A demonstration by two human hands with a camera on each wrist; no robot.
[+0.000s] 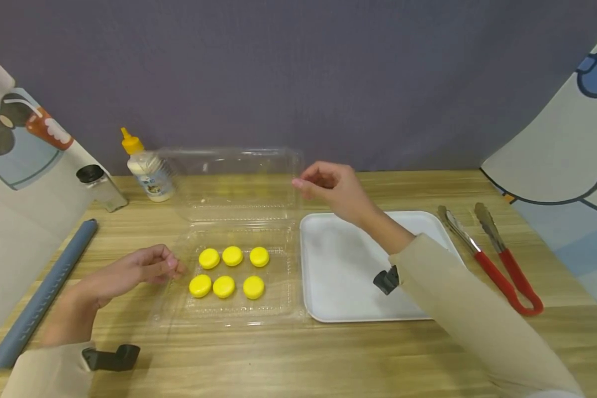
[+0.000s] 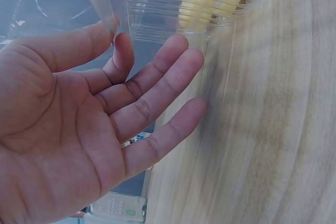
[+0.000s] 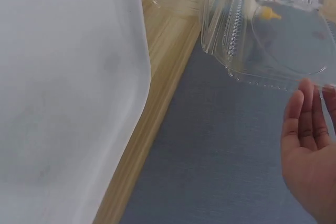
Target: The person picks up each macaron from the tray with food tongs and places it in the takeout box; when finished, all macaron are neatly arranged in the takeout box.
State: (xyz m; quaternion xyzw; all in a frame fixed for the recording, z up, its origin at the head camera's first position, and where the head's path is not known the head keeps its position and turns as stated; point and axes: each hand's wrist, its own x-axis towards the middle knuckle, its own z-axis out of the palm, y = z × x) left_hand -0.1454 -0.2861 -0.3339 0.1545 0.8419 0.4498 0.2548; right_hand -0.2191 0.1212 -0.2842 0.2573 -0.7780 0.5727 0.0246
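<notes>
A clear plastic clamshell container (image 1: 283,276) lies open on the table, its hinged lid (image 1: 189,188) raised at the back. Several yellow macarons (image 1: 224,287) sit in two rows inside the base. My left hand (image 1: 134,271) pinches the left rim of the base between thumb and index finger; the other fingers (image 2: 168,85) stay loosely extended. At the lid's right edge, my right hand (image 1: 335,190) pinches the plastic between thumb and fingertips. In the right wrist view the fingers (image 3: 305,114) meet the lid's border, with the thumb largely out of frame.
A white tray (image 1: 328,276) lies right of the container, under my right forearm. Red-handled tongs (image 1: 507,271) rest farther right. Behind on the left stand a yellow-capped squeeze bottle (image 1: 151,177) and a black-lidded jar (image 1: 101,188). A grey-blue long box (image 1: 45,293) lies along the left edge.
</notes>
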